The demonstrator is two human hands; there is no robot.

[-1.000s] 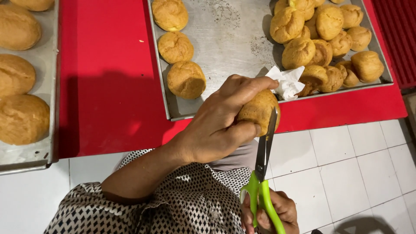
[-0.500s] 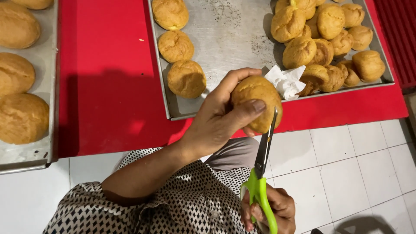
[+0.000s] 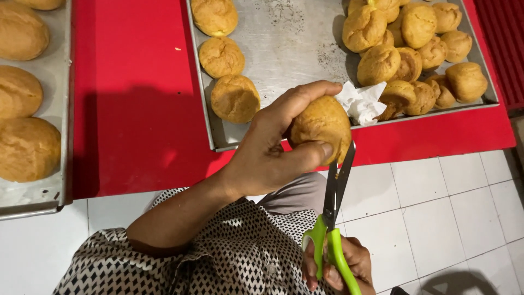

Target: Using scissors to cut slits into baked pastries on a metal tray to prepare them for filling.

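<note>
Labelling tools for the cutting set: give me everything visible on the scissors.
The scissors have dark metal blades and bright green, plastic-looking handles. They point up and slightly right, tips at the lower right edge of the golden pastry puff held by the left hand. The blades look nearly closed against it. The right hand holds the handles at the bottom of the view, over the white tiled floor.

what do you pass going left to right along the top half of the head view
left tray with big buns → red table → three puffs in a column on the right tray → puff pile → red crate
</note>
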